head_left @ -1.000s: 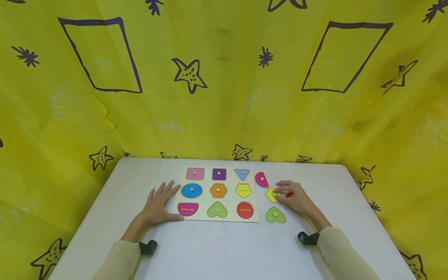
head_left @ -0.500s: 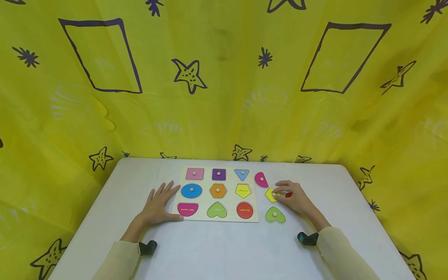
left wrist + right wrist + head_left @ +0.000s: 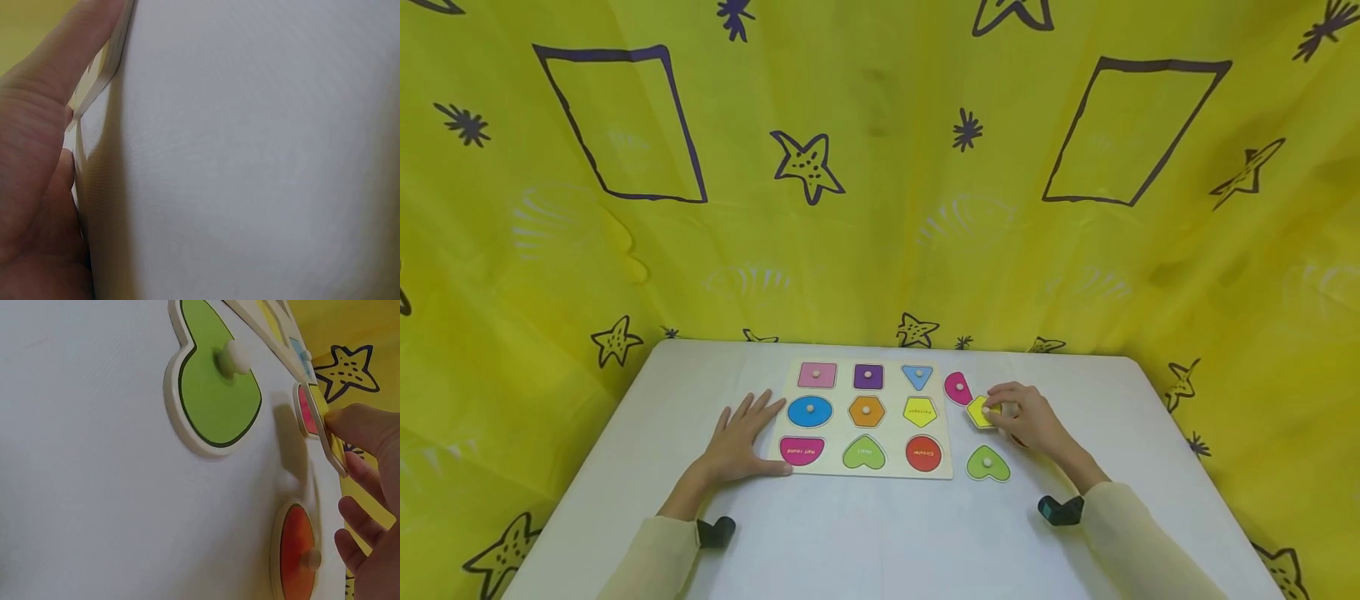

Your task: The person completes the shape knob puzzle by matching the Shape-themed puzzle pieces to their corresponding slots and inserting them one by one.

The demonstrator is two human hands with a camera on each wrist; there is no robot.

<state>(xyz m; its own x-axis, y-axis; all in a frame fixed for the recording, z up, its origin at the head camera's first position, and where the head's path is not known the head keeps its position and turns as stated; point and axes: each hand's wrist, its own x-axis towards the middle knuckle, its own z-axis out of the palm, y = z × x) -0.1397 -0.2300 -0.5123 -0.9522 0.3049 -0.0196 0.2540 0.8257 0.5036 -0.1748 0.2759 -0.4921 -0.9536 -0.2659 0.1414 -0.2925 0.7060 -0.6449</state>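
The right hand pinched the yellow piece, thumb and fingertips closed on its edge. In the right wrist view the yellow piece stood tilted, one edge raised off the tabletop, with the fingertips clamped on that raised edge.

Taking the puzzle board as the landmark, the yellow piece lay just off the board's right edge, level with its middle row. The matching yellow recess sat in the right column of that row, so it lay directly to the left of the held piece, with only the board's rim between them. The right hand was the nearer hand by far.

The left hand rested flat on the tabletop against the board's left edge, fingers straight and spread, thumb touching the near left corner; it held nothing.

Three other loose pieces lay off the board's right side: a pink piece just beyond the yellow one, a green heart nearer the person, and a red round piece beneath the right hand. In the head view the red piece was almost wholly hidden.
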